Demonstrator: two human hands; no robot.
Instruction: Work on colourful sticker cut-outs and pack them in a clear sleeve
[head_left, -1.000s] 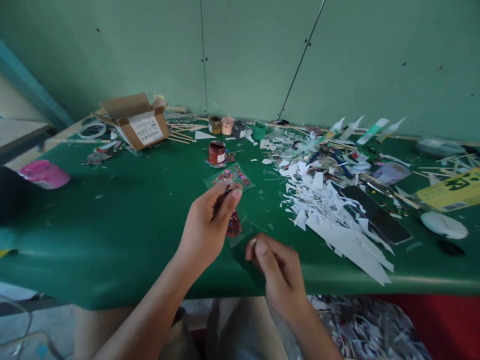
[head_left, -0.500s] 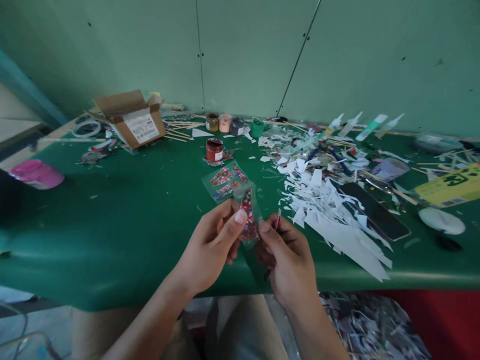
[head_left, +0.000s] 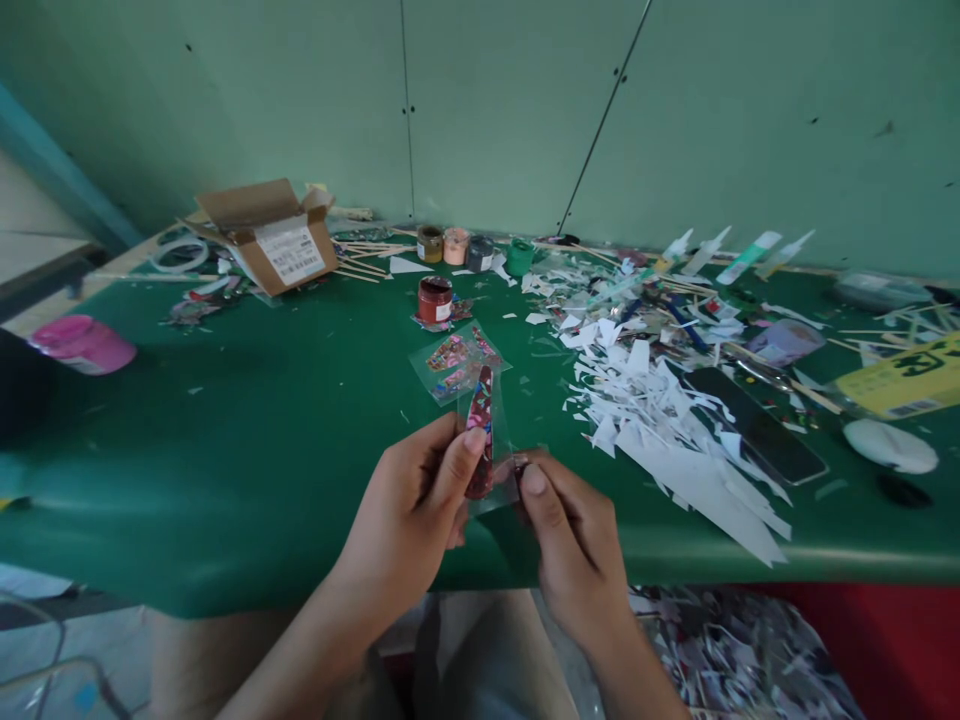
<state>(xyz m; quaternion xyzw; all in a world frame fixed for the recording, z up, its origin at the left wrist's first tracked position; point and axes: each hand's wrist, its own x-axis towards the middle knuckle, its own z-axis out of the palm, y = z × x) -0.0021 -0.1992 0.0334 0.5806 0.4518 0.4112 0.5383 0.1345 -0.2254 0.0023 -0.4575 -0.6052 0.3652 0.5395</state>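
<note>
Both my hands meet over the near edge of the green table [head_left: 247, 430]. My left hand [head_left: 412, 515] pinches a small clear packet with a red patterned piece inside [head_left: 481, 430], thumb against its lower part. My right hand [head_left: 574, 540] is closed on the packet's lower right corner and seems to hold a thin dark stick as well. Just beyond the packet lies another clear packet of colourful pieces [head_left: 457, 360]. A red paint jar [head_left: 435, 300] stands behind that.
White paper scraps [head_left: 652, 400] and a black phone [head_left: 757, 425] cover the right side. An open cardboard box [head_left: 266, 240], a pink tub [head_left: 82, 343], small paint pots [head_left: 465, 247], wooden sticks and glue tubes [head_left: 742, 258] line the back near the green wall.
My left hand lifted the clear packet off the table and my right hand came up to meet it; both now grip it a little lower than half a second ago.
</note>
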